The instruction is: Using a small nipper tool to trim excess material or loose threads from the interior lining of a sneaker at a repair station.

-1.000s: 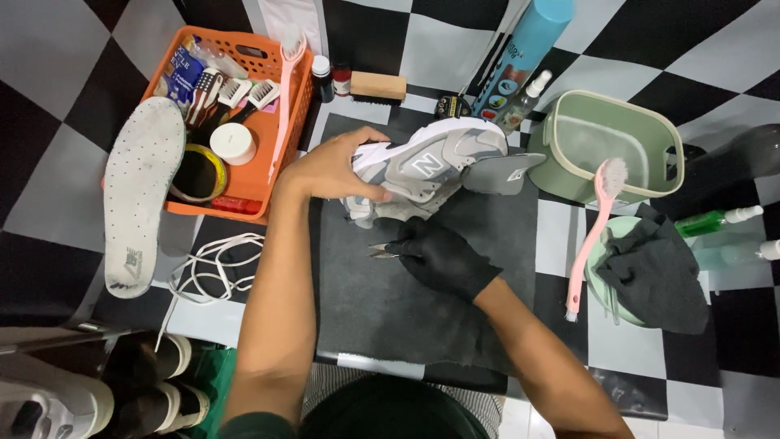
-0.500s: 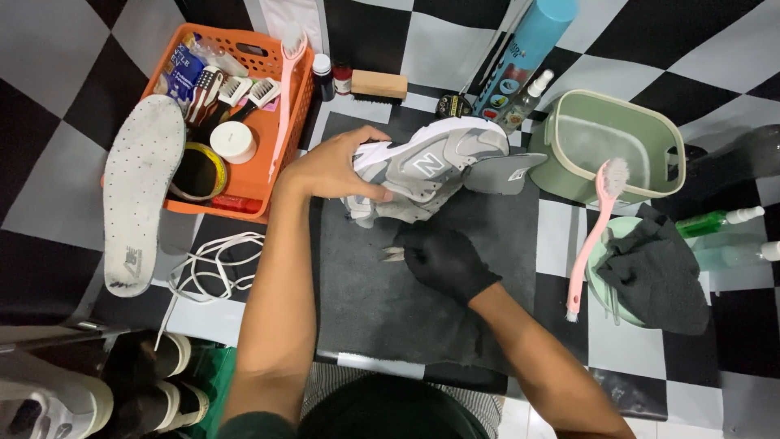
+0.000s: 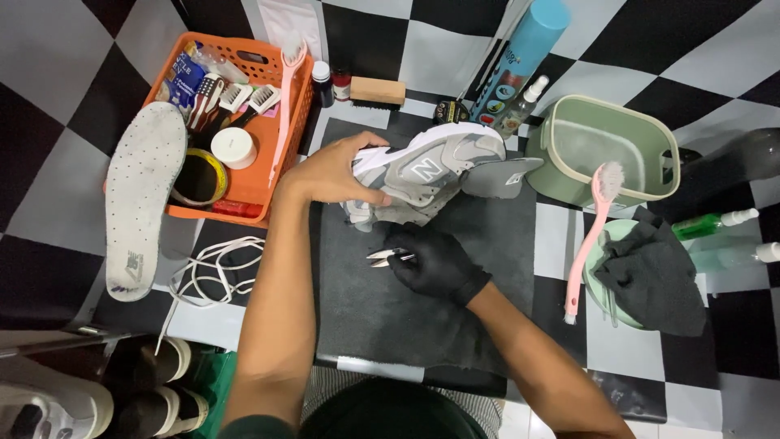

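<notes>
Head view, near to far: gloved right hand [image 3: 439, 262] pinching small metal tool [image 3: 383, 258], tip pointing left, just below the shoe. Bare left hand [image 3: 337, 172] gripping grey sneaker [image 3: 431, 171] on dark mat [image 3: 366, 317], long axis running left-right, toe toward green tub [image 3: 642, 130].

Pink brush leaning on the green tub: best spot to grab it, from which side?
Probably grip the pink brush mid-handle, coming from above. Its bristle head rests on the green tub rim, its tail on the floor, so the slim handle slopes free there, clear of the dark cloth.
</notes>
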